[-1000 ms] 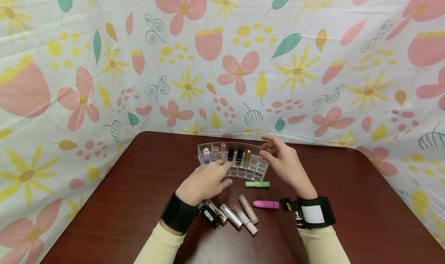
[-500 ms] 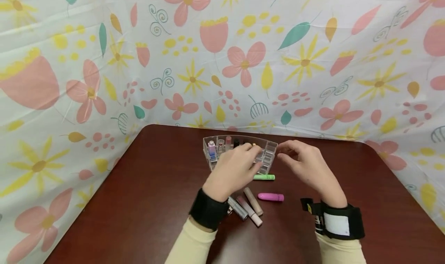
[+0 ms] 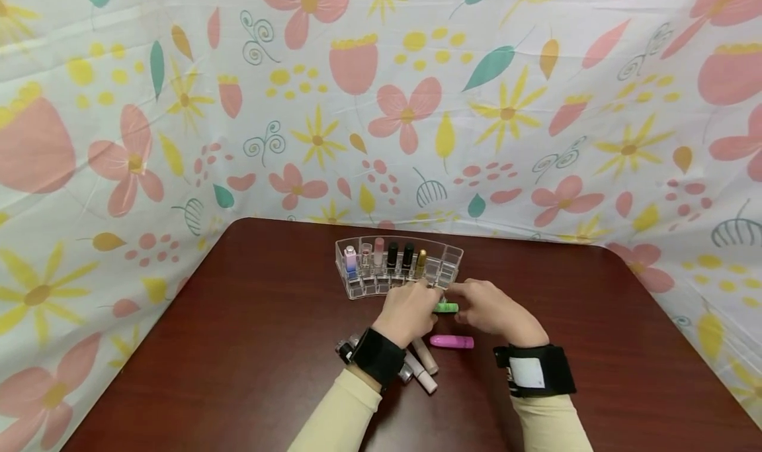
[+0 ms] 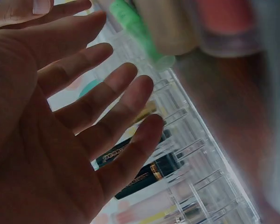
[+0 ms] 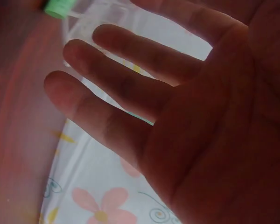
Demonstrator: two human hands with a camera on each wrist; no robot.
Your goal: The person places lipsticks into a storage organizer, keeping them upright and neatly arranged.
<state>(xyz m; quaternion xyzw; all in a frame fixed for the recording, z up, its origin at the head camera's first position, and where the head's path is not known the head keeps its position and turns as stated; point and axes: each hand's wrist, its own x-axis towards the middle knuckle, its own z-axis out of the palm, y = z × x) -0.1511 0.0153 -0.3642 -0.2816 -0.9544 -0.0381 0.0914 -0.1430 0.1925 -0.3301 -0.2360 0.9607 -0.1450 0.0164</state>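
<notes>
A green lip balm tube [image 3: 448, 308] lies in front of a clear curved lipstick holder [image 3: 448, 256]. My left hand [image 3: 409, 310] is over the tube's left side, its fingers extended in the left wrist view. From the other side, my right hand [image 3: 494, 312] reaches to the tube's right end, with long, loosely straight fingers in the right wrist view. Neither palm holds anything. Standing in the holder's back row are a purple-blue bottle [image 3: 350, 260], a pink-capped lipstick [image 3: 378, 252], two black lipsticks [image 3: 392, 257] and a gold one [image 3: 421, 261], among others.
A magenta tube [image 3: 452, 341] lies nearer me than the green one. Beside it are a beige tube [image 3: 426, 357] and a pale pink lip gloss [image 3: 423, 374]; more tubes are partly hidden under my left wrist. A flowered cloth [image 3: 274, 75] hangs behind the brown table [image 3: 238, 346].
My left hand has moved right, from over the holder's front down to the green tube. My right hand has come down from the holder's right end to the tube's right end.
</notes>
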